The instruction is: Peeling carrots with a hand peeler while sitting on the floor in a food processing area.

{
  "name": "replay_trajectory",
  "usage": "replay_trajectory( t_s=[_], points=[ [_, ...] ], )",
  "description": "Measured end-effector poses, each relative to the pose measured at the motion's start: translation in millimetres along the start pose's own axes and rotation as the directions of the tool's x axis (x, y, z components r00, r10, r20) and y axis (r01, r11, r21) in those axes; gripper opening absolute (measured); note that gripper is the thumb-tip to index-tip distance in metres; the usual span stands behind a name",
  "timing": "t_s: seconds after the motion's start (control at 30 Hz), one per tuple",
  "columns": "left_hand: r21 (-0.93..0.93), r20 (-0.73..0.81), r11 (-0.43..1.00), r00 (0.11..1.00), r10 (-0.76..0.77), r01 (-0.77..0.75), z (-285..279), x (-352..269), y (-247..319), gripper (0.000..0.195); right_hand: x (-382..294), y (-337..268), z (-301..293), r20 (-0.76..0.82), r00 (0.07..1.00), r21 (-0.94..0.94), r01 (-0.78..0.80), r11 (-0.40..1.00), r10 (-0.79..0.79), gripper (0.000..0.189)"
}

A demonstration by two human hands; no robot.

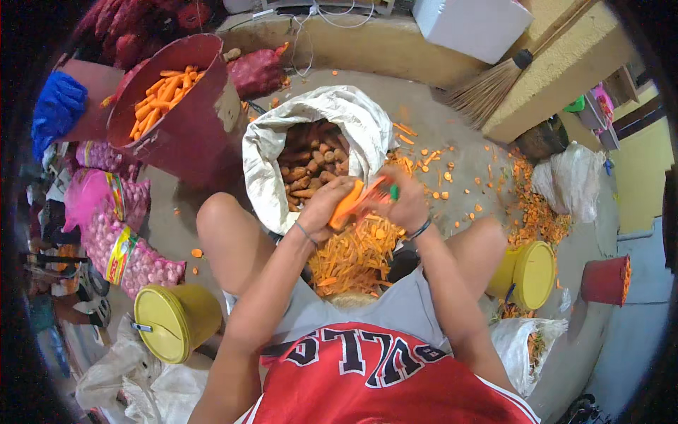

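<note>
My left hand [324, 206] grips a bright orange carrot [346, 203] tilted over a heap of carrot peelings [355, 259] between my knees. Blurred by motion, my right hand [407, 204] is closed around a reddish-orange peeler [375, 192], which is at the carrot's right side. A small green part shows by the right fingers; whether it belongs to the peeler I cannot tell. Just beyond both hands stands a white woven sack [260, 159] with its rim rolled down. Inside it lie several brown, unpeeled carrots [315, 168].
A large dark-red tub [185, 143] with peeled carrots [164, 100] stands at upper left. Yellow lidded buckets [180, 320] flank me. Pink net bags of garlic [140, 259] lie left. Carrot scraps [529, 196] litter the floor at right, near a broom [487, 90].
</note>
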State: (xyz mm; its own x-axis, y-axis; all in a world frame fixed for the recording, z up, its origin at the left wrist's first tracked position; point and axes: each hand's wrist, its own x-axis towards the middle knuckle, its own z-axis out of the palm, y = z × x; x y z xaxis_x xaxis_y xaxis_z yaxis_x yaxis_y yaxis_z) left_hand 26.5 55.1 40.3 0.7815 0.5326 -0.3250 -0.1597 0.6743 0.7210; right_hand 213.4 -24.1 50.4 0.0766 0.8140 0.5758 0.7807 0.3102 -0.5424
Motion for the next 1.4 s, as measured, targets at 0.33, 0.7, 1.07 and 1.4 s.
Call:
replay_trajectory(
  t_s=[0.33, 0.7, 1.07, 1.4],
  points=[
    [0.013, -0.037, 1.000, 0.999, 0.026, -0.026, -8, 3, -10, 0.024, 3, -2, -1, 0.027, 0.979, 0.050, -0.204, 0.978, 0.203, 0.060],
    [0.068, -0.017, 0.997, 0.999, -0.045, 0.046, 4, -7, 2, 0.021, -2, 8, -4, 0.026, 0.999, -0.023, -0.026, 0.999, 0.027, 0.067],
    [0.051, -0.041, 0.998, 0.999, -0.029, 0.031, -4, -8, -7, 0.027, 4, 22, -5, -0.087, 0.942, 0.026, -0.324, 0.946, 0.325, 0.062],
    [0.106, -0.078, 0.994, 0.997, -0.007, 0.016, -1, -9, -1, 0.026, 5, 25, -3, -0.054, 0.971, -0.047, -0.234, 0.971, 0.231, 0.067]
  ],
)
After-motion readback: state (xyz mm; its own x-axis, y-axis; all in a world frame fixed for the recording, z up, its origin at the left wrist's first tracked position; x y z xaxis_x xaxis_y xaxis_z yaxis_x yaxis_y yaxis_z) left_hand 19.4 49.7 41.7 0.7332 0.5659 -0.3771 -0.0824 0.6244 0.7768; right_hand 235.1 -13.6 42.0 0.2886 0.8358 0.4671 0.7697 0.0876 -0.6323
